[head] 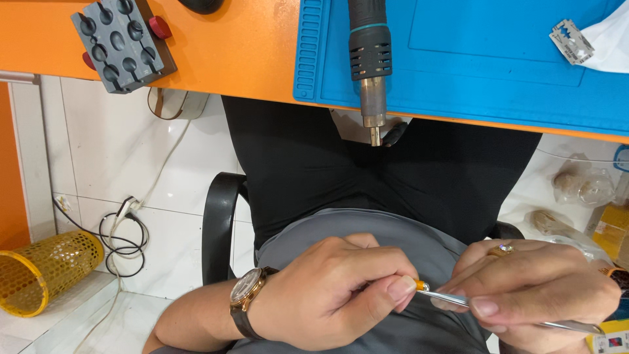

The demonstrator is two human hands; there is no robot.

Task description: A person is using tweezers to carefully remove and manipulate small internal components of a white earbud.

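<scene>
My left hand (334, 288), with a wristwatch on its wrist, is closed around a small tool with an orange collar (421, 285) just above my lap. My right hand (524, 285), wearing a ring, pinches thin metal tweezers (524, 316) whose tip meets the orange collar of that tool. Both hands are close together over my grey shirt and black trousers. What lies between the tweezer tips is too small to tell.
A hot-air gun (369, 52) lies on a blue silicone mat (472, 72), its nozzle overhanging the orange bench edge (229, 59). A razor blade (571, 41) and a black holder block (121, 40) sit on the bench. A yellow mesh bin (42, 272) and cables lie on the tiled floor.
</scene>
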